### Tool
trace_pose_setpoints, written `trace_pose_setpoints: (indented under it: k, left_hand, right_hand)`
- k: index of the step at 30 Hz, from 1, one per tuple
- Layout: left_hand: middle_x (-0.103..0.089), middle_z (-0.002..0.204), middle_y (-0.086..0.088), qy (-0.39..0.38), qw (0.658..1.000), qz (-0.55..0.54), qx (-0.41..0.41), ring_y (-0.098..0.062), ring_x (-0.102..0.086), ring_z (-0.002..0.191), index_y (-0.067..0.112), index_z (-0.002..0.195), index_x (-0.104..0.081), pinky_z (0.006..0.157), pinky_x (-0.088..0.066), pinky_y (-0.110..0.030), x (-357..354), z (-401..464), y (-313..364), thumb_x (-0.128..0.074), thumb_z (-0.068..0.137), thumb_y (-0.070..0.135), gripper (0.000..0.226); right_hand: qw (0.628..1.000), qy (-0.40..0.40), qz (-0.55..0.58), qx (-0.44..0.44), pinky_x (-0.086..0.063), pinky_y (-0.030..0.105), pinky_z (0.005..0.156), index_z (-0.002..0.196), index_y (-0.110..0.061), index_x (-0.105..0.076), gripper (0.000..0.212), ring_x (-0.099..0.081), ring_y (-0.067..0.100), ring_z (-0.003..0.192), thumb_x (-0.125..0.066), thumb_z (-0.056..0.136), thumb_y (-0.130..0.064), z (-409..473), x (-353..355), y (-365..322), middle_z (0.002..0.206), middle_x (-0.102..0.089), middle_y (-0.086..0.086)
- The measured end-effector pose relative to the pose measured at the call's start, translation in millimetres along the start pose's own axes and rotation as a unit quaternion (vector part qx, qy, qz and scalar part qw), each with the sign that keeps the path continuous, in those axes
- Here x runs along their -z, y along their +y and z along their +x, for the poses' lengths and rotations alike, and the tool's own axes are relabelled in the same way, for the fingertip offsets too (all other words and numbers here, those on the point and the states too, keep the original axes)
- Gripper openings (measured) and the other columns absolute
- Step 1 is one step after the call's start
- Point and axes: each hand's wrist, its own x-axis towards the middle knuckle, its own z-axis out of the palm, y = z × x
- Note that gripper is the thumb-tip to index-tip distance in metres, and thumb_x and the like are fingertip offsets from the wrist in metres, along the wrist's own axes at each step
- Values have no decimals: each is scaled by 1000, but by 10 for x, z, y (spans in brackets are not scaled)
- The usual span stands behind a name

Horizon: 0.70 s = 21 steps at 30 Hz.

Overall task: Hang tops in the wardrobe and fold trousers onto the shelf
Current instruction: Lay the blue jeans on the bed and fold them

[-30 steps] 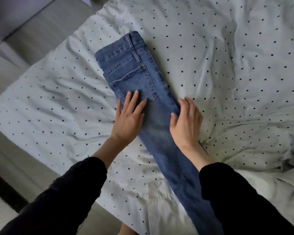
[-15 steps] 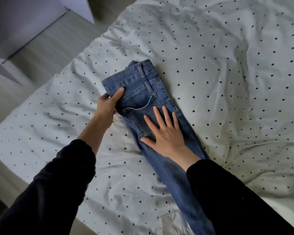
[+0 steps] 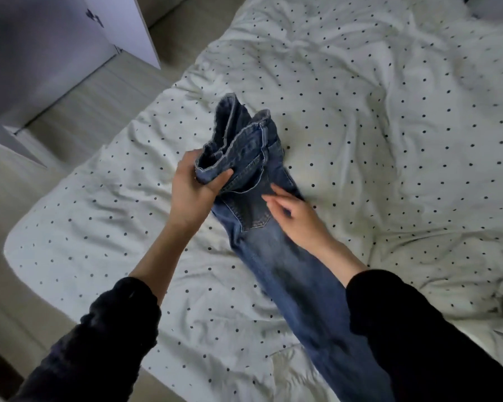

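A pair of blue jeans lies lengthwise on the white polka-dot bedding, legs running toward me and under my right sleeve. My left hand grips the waistband and holds it raised off the bed, so the waist opening gapes upward. My right hand rests on the seat of the jeans beside the back pocket, fingers straight and pointing left. The leg ends are hidden below the frame edge.
A white wardrobe door or panel stands at the upper left, above a pale wood floor. The bed's left edge and corner lie near my left arm. Rumpled bedding bunches at the right.
My left hand has closed on the waistband and lifted it off the bed. My right hand has slid a little toward the right edge of the jeans. The view has tilted up.
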Motion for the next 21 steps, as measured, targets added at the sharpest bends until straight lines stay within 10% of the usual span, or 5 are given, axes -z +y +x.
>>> trace_pose_setpoints:
  k: [7,10,13,17,21]
  left_hand:
    - [-57,132,0,-232,853,300,-359,-22,-52,116,23,105,-49,88,-42,-40,-573,-1078,154,-46,67,16,39]
    - [-57,133,-3,-303,746,426,-413,-25,-53,121,20,106,-58,91,-35,-37,-759,-1429,-136,-45,73,14,36]
    - [-40,147,-8,-382,654,539,-368,-27,-35,137,19,121,-59,108,-32,-37,-920,-1745,-375,-51,77,10,46]
    - [-69,107,-6,-355,720,443,-400,-26,-62,110,15,90,-71,93,-42,-33,-923,-1780,-380,-57,69,9,26]
    - [-61,115,-9,-168,823,429,-332,-27,-57,106,13,112,-54,87,-38,-37,-878,-1509,-265,-44,85,14,29]
  right_hand:
    - [875,52,422,-232,-48,42,92,133,-13,-46,61,-61,27,107,-22,97,-55,-1088,982,380,129,-57,11]
    - [862,47,420,-279,-49,44,91,140,-13,-39,60,-58,29,108,-29,96,-53,-1327,899,539,130,-50,6]
    - [939,74,217,-257,-39,39,106,143,-10,-36,52,-43,24,129,-37,100,-40,-1537,696,719,146,-40,5]
    - [982,70,-158,-70,-28,40,114,142,-8,-40,47,-28,29,141,-48,98,-21,-1742,224,940,152,-31,14]
    - [940,34,-334,56,-44,56,94,136,-14,-46,65,-44,40,130,-72,78,-27,-1710,-166,1044,146,-39,20]
